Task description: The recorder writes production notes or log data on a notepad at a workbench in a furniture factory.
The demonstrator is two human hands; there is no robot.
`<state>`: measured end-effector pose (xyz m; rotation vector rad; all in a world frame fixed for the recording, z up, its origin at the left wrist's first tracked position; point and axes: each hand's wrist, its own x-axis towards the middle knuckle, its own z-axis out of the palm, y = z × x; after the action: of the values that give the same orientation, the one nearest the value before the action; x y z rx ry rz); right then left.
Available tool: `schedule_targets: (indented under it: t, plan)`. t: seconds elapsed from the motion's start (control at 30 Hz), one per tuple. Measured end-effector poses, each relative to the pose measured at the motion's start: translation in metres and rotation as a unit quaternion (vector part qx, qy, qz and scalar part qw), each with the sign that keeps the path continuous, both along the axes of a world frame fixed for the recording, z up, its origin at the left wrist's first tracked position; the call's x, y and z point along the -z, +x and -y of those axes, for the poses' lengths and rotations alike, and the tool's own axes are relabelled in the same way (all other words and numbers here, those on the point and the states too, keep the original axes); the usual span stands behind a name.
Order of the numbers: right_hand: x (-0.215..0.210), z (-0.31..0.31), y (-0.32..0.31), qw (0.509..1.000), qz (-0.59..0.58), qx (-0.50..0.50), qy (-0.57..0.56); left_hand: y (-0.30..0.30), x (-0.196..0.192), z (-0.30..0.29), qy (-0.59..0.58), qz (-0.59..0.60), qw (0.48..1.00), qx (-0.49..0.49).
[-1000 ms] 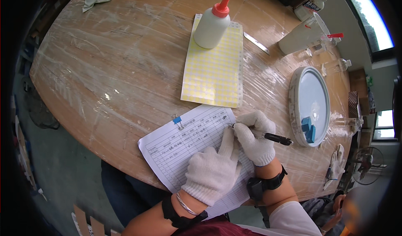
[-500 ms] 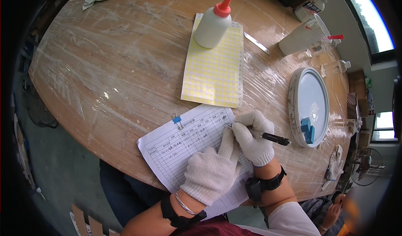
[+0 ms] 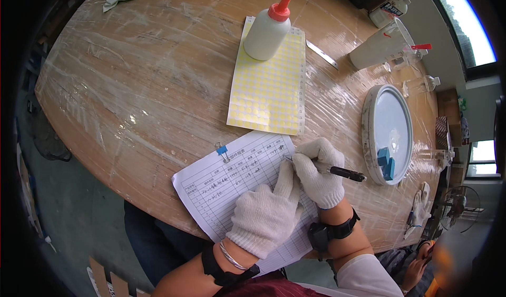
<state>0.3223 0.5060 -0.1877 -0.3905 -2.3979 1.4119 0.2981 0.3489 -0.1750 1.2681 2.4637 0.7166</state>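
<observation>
A white printed form [image 3: 232, 181] with a table and a blue binder clip [image 3: 222, 150] lies at the near edge of the round wooden table [image 3: 132, 81]. My left hand [image 3: 266, 212], in a white knit glove, rests flat on the form and holds it down. My right hand [image 3: 318, 171], also gloved, grips a black pen [image 3: 342, 172] with its tip on the upper right part of the form.
A yellow sheet of round stickers [image 3: 271, 89] lies beyond the form, with a white squeeze bottle with a red nozzle [image 3: 268, 27] on it. A round white lid [image 3: 387, 133] holding blue blocks sits right. Clear spray bottles, a glove and a cloth lie around the rim.
</observation>
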Motion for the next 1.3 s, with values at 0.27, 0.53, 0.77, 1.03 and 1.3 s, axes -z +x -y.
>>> schedule_targets:
  t: [0.27,0.53,0.77,1.03,1.3]
  plan:
    - [-0.0030,0.0007,0.0013,1.000,0.026,0.012,-0.002,-0.0007,-0.0017,0.0001,0.004,-0.009,1.000,-0.004]
    - [-0.0015,0.0029,-0.0002,1.000,0.005,0.026,-0.015,-0.0010,-0.0013,0.0001,0.012,-0.005,1.000,-0.011]
    - [-0.0009,0.0013,0.0004,1.000,0.012,0.017,0.017,-0.0001,-0.0002,0.0003,0.014,-0.009,1.000,-0.007]
    - [-0.0013,0.0021,0.0003,1.000,-0.002,0.017,0.021,-0.0006,-0.0014,0.0000,0.007,0.001,1.000,-0.009]
    - [0.0018,0.0017,0.0004,1.000,-0.019,0.018,0.013,-0.0002,-0.0006,0.0004,0.001,0.001,1.000,0.002]
